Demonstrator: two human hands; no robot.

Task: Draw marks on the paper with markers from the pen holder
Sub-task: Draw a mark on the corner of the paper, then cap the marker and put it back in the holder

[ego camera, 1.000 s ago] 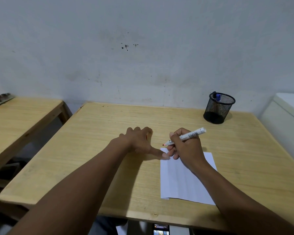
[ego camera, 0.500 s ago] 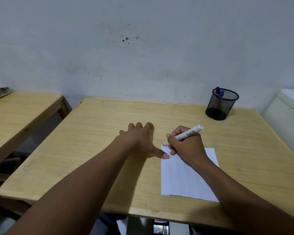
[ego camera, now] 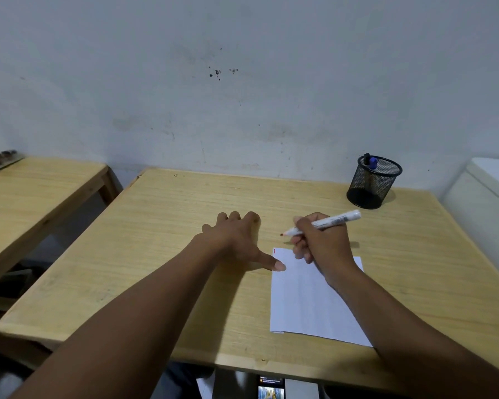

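We see two wooden tables: the main table in front of us and a second table to the left, set apart by a gap, both against a stained pale wall. One white cabinet-like unit stands just beside the main table's right edge.

One sheet of paper lies flat on the near right part of the main table, with one small red mark at its far left corner.

We count two hands. Our left hand rests palm down on the wood with fingers spread and loose, grasping nothing; its thumb tip touches the paper's left edge. Our right hand is over the paper's far edge, fingers wrapped around one white marker, uncapped, with its red tip pointing left and lifted clear of the sheet, past the sheet's far edge.

One black mesh pen holder stands upright at the far right of the main table, well apart from the paper. Inside it we count two markers leaning on the far left rim: one with a blue cap and one with a black cap.

A flat object with dark items on it sits at the far edge of the second table; we cannot tell what it is.
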